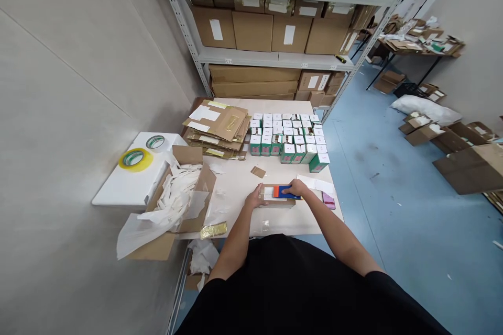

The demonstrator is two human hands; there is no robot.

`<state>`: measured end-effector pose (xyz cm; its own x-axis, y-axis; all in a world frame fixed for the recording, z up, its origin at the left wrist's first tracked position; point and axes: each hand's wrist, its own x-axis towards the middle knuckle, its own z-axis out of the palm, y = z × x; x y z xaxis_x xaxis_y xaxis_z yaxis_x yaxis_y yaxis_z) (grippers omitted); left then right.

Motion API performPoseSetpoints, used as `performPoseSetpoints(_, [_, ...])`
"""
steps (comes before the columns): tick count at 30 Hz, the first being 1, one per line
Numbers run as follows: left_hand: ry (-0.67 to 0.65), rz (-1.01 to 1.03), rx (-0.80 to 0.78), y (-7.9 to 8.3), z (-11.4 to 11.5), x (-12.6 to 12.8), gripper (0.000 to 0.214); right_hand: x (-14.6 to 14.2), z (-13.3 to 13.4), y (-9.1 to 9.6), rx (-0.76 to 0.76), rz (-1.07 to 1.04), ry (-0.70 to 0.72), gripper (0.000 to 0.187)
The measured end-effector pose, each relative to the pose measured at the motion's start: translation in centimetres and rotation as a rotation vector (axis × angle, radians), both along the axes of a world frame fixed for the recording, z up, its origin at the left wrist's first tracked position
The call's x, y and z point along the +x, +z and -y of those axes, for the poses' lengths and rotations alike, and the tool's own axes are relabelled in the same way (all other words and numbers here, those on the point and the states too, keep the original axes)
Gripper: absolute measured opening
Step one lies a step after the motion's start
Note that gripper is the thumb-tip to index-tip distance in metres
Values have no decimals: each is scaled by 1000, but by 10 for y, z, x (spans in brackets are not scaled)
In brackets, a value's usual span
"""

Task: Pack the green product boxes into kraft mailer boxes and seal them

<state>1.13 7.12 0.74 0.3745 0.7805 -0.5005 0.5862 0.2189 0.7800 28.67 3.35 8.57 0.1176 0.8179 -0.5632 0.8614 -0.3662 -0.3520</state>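
Note:
A small cardboard box [278, 203] with a white label lies in front of me near the table's front edge. My left hand [255, 197] is closed around its left end. Across the top of the box lies a flat blue tool with an orange end [291, 196], gripped by my right hand [297, 188]; its exact kind is not clear. To the right of the box are a white paper sheet [320, 185] and a pink-purple flat item [328, 200]. A small brown cardboard piece [258, 171] lies just beyond the box.
Rows of green-and-white small boxes [288, 153] stand at the table's back right. Flattened cardboard [231, 123] is stacked at back left. An open carton [208, 183] of white paper strips and tape rolls [135, 159] are left. Shelving [283, 57] stands behind.

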Motion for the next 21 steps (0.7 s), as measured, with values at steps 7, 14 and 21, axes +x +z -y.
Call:
performPoseSetpoints(7, [4,-16,-51,3,-4,1,122,62,30,3,-13,50,-100,42])
performPoseSetpoints(14, [-58,-66,-19,-4,-8,0,128,73,40,1,-19,41,-116,45])
performPoseSetpoints(21, [-107,-101,-29,-7,-12,0,131,132,64,-1,-108,171,-194,44])
